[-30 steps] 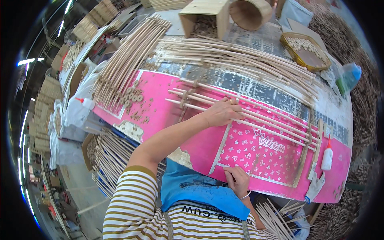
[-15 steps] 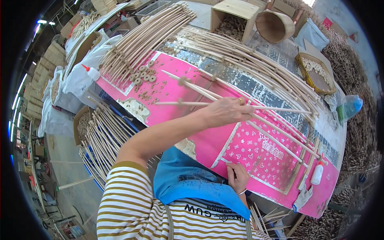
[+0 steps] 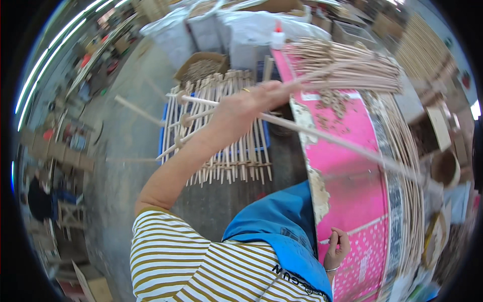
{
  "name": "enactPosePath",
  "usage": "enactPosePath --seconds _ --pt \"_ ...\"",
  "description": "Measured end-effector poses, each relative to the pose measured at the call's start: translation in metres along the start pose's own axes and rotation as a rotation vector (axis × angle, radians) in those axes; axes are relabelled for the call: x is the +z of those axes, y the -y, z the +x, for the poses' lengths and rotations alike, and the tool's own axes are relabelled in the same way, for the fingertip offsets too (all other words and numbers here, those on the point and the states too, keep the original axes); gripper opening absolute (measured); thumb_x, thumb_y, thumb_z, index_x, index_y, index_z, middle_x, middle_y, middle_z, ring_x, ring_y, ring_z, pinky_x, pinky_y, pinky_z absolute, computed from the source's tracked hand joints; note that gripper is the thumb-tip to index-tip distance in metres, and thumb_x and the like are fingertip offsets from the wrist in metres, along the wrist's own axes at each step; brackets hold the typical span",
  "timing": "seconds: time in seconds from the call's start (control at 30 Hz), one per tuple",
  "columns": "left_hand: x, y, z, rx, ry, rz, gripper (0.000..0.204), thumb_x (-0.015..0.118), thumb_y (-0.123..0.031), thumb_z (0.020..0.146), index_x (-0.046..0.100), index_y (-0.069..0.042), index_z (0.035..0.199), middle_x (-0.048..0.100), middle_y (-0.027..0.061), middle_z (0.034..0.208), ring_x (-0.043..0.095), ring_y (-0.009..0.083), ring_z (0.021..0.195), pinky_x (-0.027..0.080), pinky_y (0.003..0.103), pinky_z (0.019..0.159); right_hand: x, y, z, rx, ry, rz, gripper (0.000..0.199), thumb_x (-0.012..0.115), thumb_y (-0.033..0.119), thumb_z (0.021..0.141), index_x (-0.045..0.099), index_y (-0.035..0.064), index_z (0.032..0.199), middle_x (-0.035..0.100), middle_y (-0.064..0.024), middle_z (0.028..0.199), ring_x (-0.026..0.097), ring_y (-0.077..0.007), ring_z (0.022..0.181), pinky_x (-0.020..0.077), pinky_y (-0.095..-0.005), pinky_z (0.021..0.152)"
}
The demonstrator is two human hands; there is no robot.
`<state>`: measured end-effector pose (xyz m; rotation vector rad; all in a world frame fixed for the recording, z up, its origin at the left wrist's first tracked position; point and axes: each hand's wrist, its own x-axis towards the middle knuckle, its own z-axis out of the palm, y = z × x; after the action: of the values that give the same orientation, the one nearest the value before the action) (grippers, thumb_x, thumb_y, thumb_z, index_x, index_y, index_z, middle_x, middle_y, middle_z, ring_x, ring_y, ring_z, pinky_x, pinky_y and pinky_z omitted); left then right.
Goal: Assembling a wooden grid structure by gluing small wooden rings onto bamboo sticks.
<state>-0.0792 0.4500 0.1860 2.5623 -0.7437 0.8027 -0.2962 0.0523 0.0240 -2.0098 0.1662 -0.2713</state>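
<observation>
My left hand (image 3: 246,104) is closed around several long wooden sticks (image 3: 342,146), some with small round wooden discs near their ends. They slant across from the floor side to over the pink table (image 3: 342,191), blurred by motion. Beneath and beyond this hand lies a pile of similar disc-fitted sticks (image 3: 234,156) in a blue crate (image 3: 162,133). By the table's near edge, my right hand (image 3: 336,250) has its fingers curled together; whether something small sits between them I cannot make out.
A bundle of sticks (image 3: 347,68) lies at the table's far end beside a white glue bottle (image 3: 277,38). Loose wooden rings (image 3: 334,103) lie near it. More sticks (image 3: 410,166) line the right side. A cardboard box (image 3: 201,68) and white sacks (image 3: 251,32) stand beyond the crate.
My view has turned left. My left hand has carried the sticks from above the table to over the crate's pile. My right hand stays curled by the table edge.
</observation>
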Motion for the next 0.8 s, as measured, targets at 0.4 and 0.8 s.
enactPosePath --seconds 0.4,0.8 --pt "-0.064 0.251 -0.271 -1.083 -0.223 0.121 0.088 0.06 0.012 0.084 0.039 -0.019 0.163 0.058 0.0161 0.152 0.057 0.0328 0.138 0.048 0.042 0.11 0.113 0.079 0.103 -0.363 0.47 -0.121 0.007 0.069 0.002 0.095 0.076 0.0009 0.099 0.062 -0.0082 0.074 0.059 -0.017 0.064 0.0434 -0.03 0.058" --pt "0.059 0.341 -0.395 -1.432 -0.283 -0.261 0.081 0.064 0.02 0.077 0.054 -0.007 0.153 0.062 0.015 0.148 0.061 0.0279 0.134 0.046 0.035 0.113 0.142 0.074 0.102 -0.103 0.509 -0.222 0.008 0.068 0.001 0.096 0.076 0.0002 0.098 0.06 -0.0073 0.073 0.057 -0.0159 0.063 0.0415 -0.031 0.057"
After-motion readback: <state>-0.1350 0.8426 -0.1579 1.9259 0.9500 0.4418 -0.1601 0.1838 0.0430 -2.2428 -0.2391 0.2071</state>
